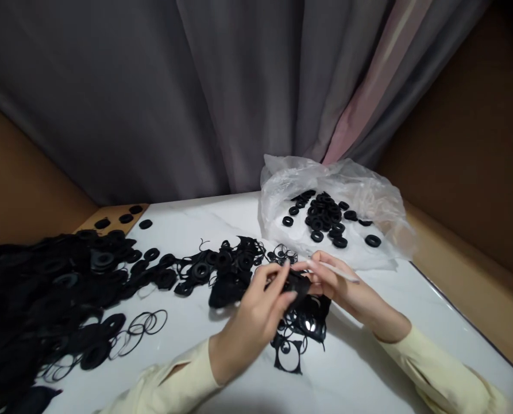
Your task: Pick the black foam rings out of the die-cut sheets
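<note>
My left hand (256,310) pinches a soft black piece (297,286) that looks like foam or rubber; motion blurs its outline. Across from it, my right hand (336,282) has a slim pale pen-like tool (340,272) between its fingers. Its fingertips also touch the black piece; the tool's tip is hard to make out. Below both hands lie black cut-out scraps, among them a square frame with a round hole (289,368). A heap of black rings and scraps (239,259) sits just beyond my left hand.
A clear plastic bag (359,190) lies at the back right, with many black rings (324,214) on it. A big black pile of rings and sheets (36,287) covers the left side, with thin black loops (146,328) beside it. Grey curtains (239,86) hang behind the white marbled table (187,215).
</note>
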### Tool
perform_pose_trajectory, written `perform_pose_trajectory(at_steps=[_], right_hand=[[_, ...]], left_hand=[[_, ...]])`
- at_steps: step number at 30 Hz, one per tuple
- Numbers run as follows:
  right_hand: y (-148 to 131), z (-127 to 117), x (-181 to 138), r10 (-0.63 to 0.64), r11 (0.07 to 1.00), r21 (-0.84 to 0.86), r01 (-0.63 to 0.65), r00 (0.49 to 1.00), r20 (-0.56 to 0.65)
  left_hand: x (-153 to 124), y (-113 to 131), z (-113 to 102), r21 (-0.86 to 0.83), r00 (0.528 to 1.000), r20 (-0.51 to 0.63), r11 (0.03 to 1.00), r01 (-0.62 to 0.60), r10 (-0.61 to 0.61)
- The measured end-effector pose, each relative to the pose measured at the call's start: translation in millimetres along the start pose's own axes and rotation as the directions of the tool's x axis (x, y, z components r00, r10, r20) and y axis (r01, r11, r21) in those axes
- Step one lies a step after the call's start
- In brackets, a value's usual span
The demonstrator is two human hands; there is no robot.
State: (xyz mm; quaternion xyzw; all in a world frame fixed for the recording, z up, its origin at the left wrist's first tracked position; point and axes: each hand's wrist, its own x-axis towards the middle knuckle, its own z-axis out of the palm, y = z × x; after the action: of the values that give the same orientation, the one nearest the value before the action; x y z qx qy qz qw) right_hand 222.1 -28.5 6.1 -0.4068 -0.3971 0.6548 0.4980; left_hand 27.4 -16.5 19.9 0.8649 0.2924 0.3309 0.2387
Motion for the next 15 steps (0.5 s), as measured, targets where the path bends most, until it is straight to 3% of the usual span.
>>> perform_pose_trajectory(at_steps=[3, 7, 9, 11, 15], right_hand=[[-3.7, -1.8, -1.5, -0.017, 0.995, -0.095, 0.01, 0.997, -0.071], [-6.4, -3.8, -3.7, -0.072, 0.992, -0.108, 0.064, 0.995, -0.071], [-5.1, -3.2, -4.3, -0.104, 0.988, -0.123, 0.095, 0.992, -0.065], [-2.3, -1.7, -4.0, -0.127, 0.984, -0.137, 0.118, 0.99, -0.066], [5.2, 1.6, -1.1, -0.158, 0.98, -0.134, 0.149, 0.986, -0.057]], left_hand=[[-10.4, -3.5, 17.0, 0.049, 0.992, 0.129, 0.999, 0.01, -0.017], [-17.0, -7.9, 23.3, -0.123, 0.944, 0.09, 0.937, 0.326, -0.317], [-14.3, -9.9, 20.3, -0.174, 0.914, 0.066, 0.898, 0.405, -0.4], [-7.3, -12.8, 15.3, -0.098, 0.921, 0.044, 0.916, 0.389, -0.387], [11.2, -22.5, 10.6, 0.124, 0.974, 0.031, 0.967, 0.221, -0.226]])
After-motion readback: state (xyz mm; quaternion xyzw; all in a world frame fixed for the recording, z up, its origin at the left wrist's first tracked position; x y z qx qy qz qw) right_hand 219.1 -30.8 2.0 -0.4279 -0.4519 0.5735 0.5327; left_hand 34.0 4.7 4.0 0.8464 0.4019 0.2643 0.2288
